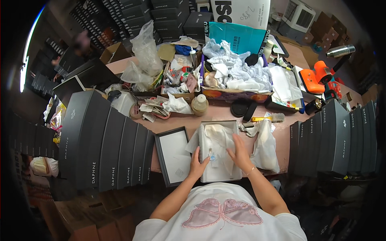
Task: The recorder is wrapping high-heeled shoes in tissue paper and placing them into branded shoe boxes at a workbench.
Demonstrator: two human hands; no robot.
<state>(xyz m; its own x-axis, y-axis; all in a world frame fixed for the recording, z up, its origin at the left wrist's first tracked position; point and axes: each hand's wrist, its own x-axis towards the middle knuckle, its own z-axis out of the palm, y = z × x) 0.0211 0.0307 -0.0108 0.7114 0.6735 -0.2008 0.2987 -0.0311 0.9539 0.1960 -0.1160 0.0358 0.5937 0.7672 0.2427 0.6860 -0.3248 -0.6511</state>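
Observation:
A shoebox (204, 176) with a white inside stands uncovered on the table in front of me. In it lie a bundle in white tissue paper (217, 133) and a small white-and-blue packet (213, 157). My left hand (198, 164) is at the box's left wall, its thumb reaching inside near the packet, thumb and fingers apart. With fingers stretched out, my right hand (241, 153) lies over the right wall, fingertips at the tissue. The dark box lid (172, 154) rests inside-up on the left. Right of the box is another tissue-wrapped bundle (266, 154).
Dark shoeboxes stand in rows on the left (86, 140) and the right (335, 136). Beyond the box are a squat bottle (200, 104), a yellow-handled brush (273, 117), a round black tin (240, 108) and a carton of crumpled white paper (237, 94). An orange tape dispenser (311, 81) sits far right.

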